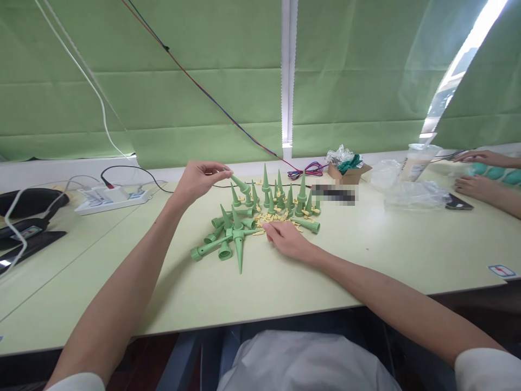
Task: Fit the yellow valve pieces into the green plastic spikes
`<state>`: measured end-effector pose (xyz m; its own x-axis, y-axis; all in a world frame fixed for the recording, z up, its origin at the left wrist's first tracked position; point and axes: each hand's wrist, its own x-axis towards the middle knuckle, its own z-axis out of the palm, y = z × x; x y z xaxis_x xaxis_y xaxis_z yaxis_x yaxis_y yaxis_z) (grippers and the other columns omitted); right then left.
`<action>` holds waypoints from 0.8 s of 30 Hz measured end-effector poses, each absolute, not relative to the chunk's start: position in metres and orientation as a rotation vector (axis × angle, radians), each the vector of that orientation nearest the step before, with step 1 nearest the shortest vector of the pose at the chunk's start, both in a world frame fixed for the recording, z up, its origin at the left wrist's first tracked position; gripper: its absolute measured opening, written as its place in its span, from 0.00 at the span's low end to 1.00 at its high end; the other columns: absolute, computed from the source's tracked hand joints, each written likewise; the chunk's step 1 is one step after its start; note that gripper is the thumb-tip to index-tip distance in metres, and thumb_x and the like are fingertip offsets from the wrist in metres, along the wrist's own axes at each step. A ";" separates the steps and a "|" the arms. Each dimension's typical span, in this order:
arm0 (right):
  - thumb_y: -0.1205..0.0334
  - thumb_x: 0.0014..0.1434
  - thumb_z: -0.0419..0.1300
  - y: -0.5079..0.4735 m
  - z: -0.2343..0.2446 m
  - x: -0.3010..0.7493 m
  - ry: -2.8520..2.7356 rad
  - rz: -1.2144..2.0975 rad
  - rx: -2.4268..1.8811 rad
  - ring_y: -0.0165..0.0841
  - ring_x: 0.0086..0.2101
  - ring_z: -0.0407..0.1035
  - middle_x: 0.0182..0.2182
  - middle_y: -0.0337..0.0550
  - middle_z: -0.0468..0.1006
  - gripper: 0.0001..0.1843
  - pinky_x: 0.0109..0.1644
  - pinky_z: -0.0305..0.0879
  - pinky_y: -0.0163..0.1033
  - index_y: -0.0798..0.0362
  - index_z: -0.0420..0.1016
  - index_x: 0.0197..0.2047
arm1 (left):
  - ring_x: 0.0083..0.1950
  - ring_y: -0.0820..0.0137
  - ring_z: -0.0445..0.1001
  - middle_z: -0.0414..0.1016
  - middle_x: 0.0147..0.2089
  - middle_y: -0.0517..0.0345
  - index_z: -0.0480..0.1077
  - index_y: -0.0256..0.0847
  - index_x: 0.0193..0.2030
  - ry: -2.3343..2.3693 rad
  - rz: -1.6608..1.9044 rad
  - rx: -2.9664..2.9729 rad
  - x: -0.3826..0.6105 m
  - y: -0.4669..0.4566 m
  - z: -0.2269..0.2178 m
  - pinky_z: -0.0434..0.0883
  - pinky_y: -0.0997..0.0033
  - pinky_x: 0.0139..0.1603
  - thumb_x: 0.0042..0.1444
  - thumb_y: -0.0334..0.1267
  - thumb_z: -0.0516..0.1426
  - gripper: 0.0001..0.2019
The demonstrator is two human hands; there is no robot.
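Note:
My left hand point(203, 176) pinches the pointed end of a green plastic spike point(241, 183), which tilts down toward the standing group. With its fingers drawn together, my right hand point(288, 239) rests at a pile of small yellow plastic valve pieces point(271, 217); whether one is between its fingertips cannot be made out. Behind the pile, several green spikes point(302, 193) stand point up, some with yellow pieces fitted in their sides. More green spikes and hollow tube parts point(209, 247) lie in a heap to the left of my right hand.
A white power strip point(114, 200) and black headphones point(28, 217) lie at left. Toward the back right are a small cardboard box point(349, 175), a lidded drink cup point(415, 163), plastic bags point(417, 195) and a phone point(459, 202). Another person's hands point(474, 187) handle teal items at far right.

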<state>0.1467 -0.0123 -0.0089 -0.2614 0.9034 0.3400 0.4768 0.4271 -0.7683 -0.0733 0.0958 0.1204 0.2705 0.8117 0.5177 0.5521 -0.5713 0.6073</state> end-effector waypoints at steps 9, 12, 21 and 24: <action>0.49 0.72 0.41 -0.012 -0.006 0.151 -1.564 0.582 -1.127 0.31 0.25 0.58 0.22 0.33 0.61 0.20 0.33 0.53 0.36 0.49 0.66 0.37 | 0.29 0.73 0.69 0.76 0.30 0.56 0.73 0.37 0.33 0.921 0.936 2.413 -0.032 0.026 0.093 0.65 0.73 0.30 0.60 0.48 0.56 0.15; 0.49 0.72 0.41 -0.010 -0.008 0.151 -1.552 0.582 -1.124 0.30 0.23 0.57 0.20 0.33 0.59 0.20 0.32 0.53 0.36 0.49 0.66 0.36 | 0.26 0.74 0.65 0.70 0.25 0.61 0.71 0.39 0.35 0.912 0.894 2.440 -0.026 0.021 0.066 0.62 0.74 0.27 0.63 0.46 0.54 0.13; 0.53 0.71 0.44 -0.007 -0.007 0.152 -1.620 0.486 -1.185 0.29 0.26 0.59 0.22 0.34 0.63 0.20 0.33 0.53 0.36 0.51 0.64 0.31 | 0.24 0.74 0.59 0.65 0.23 0.63 0.66 0.40 0.31 0.869 0.760 2.508 -0.022 0.020 0.033 0.59 0.71 0.28 0.65 0.47 0.51 0.15; 0.54 0.69 0.46 -0.005 -0.007 0.153 -1.647 0.435 -1.226 0.29 0.25 0.58 0.22 0.35 0.64 0.18 0.33 0.53 0.36 0.51 0.63 0.28 | 0.25 0.73 0.60 0.65 0.24 0.62 0.63 0.41 0.30 0.861 0.753 2.491 -0.020 0.019 0.027 0.59 0.70 0.28 0.64 0.47 0.51 0.15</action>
